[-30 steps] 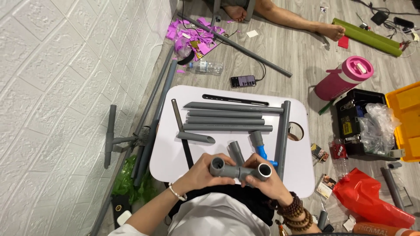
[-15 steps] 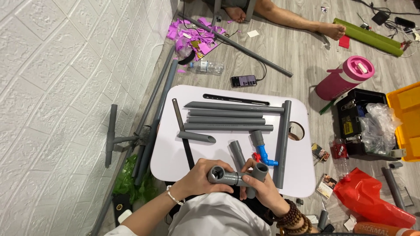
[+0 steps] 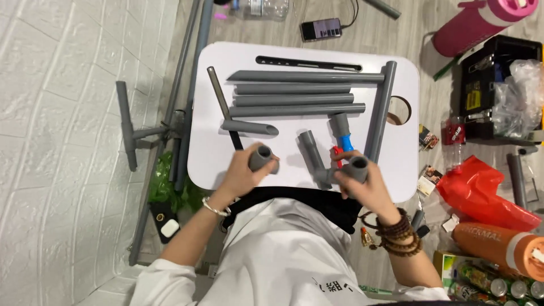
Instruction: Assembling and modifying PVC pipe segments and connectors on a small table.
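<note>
While the left hand (image 3: 241, 173) closes its grip on a short grey pipe piece (image 3: 262, 159), the right hand (image 3: 362, 184) clasps a grey pipe fitting (image 3: 357, 168), both at the white tabletop's (image 3: 215, 153) near edge, with long grey pipes (image 3: 294, 93) lying beyond.

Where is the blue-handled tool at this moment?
In the head view, the blue-handled tool lies on the white table, right of centre, just above the right hand and beside the long upright grey pipe.

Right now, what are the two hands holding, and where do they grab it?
The left hand grips a short grey pipe piece around its side. The right hand holds a grey pipe joint around its open end.
</note>
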